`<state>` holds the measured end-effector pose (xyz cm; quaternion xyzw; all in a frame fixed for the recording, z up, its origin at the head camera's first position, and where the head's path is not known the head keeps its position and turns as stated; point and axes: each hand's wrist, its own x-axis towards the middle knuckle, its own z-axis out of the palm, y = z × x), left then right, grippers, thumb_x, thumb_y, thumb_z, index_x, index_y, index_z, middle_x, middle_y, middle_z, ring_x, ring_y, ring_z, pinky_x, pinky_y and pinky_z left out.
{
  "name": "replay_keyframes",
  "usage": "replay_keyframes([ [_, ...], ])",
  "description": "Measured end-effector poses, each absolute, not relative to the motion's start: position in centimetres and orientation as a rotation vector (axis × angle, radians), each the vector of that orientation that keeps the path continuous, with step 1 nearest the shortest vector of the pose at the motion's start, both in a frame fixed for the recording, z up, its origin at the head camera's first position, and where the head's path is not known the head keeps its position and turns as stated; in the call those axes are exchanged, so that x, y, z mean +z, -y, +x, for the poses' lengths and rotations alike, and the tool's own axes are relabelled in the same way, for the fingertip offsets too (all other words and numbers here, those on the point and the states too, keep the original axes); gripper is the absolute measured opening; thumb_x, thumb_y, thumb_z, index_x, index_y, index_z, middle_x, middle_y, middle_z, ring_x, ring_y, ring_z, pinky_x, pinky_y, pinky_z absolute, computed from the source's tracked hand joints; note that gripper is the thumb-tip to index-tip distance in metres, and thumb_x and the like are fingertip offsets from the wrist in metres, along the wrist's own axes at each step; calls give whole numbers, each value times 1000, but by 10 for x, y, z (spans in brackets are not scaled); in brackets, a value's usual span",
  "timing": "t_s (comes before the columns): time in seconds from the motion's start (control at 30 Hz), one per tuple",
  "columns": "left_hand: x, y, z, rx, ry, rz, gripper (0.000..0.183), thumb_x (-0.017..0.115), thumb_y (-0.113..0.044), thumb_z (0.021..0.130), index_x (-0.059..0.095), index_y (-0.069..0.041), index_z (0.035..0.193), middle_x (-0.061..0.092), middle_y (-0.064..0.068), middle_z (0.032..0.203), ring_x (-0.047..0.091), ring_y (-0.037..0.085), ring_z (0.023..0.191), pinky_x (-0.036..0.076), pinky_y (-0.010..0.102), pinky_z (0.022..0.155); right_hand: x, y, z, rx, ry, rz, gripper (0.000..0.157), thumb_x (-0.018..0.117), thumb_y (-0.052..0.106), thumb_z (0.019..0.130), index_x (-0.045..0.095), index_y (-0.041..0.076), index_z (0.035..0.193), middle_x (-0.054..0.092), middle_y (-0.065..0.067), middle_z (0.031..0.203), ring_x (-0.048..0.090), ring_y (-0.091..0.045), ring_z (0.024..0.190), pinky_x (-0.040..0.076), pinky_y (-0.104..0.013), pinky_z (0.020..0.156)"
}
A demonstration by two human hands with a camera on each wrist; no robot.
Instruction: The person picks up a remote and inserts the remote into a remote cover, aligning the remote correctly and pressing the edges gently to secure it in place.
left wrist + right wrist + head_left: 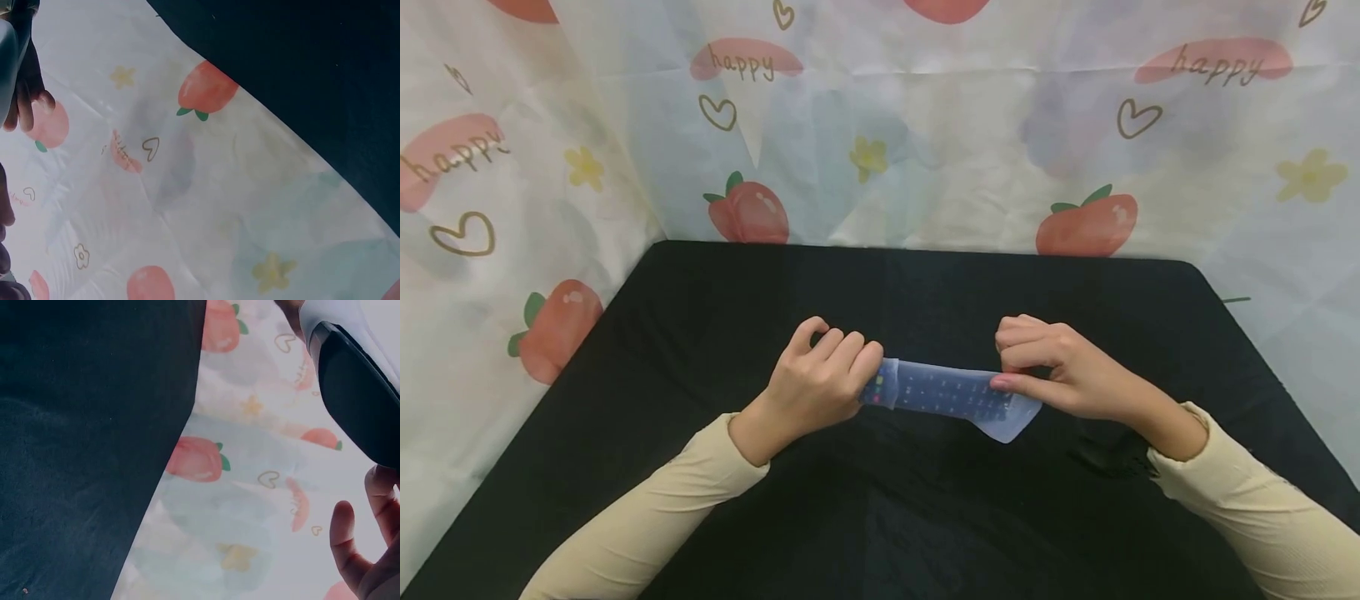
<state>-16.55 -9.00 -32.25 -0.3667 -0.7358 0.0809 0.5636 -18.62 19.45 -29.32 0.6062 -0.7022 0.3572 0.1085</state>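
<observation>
A dark remote control (880,387) with rows of small buttons, a few of them coloured, lies inside a translucent bluish-white sleeve cover (1011,417). My left hand (820,379) grips the remote's left end, its fingers curled over it. At the other end, my right hand (1060,367) pinches the cover between thumb and fingers. A loose corner of the cover sags below that pinch. Both hands are raised over the black tabletop. The right wrist view shows the remote's smooth dark underside (359,394) at the upper right, with the pale cover around part of it.
A black cloth (760,283) covers the table. Behind it and to the sides hangs a pale curtain (955,158) printed with red fruit, hearts, yellow flowers and the word "happy". Cream sleeves (647,508) reach in from both lower corners.
</observation>
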Motion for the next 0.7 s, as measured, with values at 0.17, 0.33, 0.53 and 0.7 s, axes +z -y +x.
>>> replay_keyframes([
  [0.17,-323,91,-162,184,1750,-871,22,66,-30,68,52,-13,73,47,-2,57,47,13,50,43,34,70,-294,-196,-182,1060,2124,1755,23,61,20,90,55,16,69,36,4,66,35,-3,73,28,-20,72],
  [0.33,-323,93,-160,194,1776,-873,23,66,-31,68,52,-13,73,48,-2,57,48,13,50,43,34,71,-296,-200,-181,1049,2165,1705,22,61,22,90,56,16,69,37,5,67,36,-2,73,29,-19,71],
  [0.53,-324,94,-162,182,1788,-868,23,67,-29,66,53,-13,72,47,-2,56,47,13,50,43,35,71,-296,-198,-185,1042,2099,1742,21,62,21,90,56,16,70,38,4,67,36,-3,74,28,-19,73],
  [0.7,-324,91,-164,158,1855,-826,25,69,-31,63,55,-13,71,50,-1,55,48,14,49,42,35,71,-289,-188,-183,780,2127,1651,28,55,31,93,56,19,68,39,7,66,37,-5,73,27,-25,76],
])
